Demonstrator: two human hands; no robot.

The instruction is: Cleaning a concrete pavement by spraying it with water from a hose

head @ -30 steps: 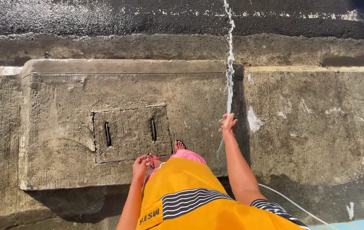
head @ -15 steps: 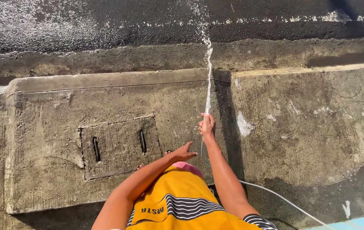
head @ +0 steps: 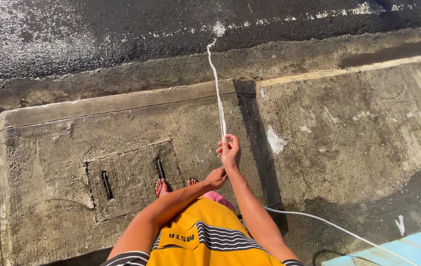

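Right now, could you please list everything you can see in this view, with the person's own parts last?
Water jet: one, white, arcing from the right hand out to the road.
Hose: one, white, trailing across the ground at lower right.
Concrete slab: one, grey, left of centre, edged by a kerb.
Hatch cover: one, grey, set into the slab.
Handles: two, dark, on the hatch cover.
Asphalt road: one, dark and wet, along the top.
Blue surface: one, bottom right corner.
Shirt: one, yellow with dark stripes.
Feet: two, bare, on the slab.
Left hand: one, by the right wrist.
Right hand: one, fingers closed at the hose end, which is hidden.
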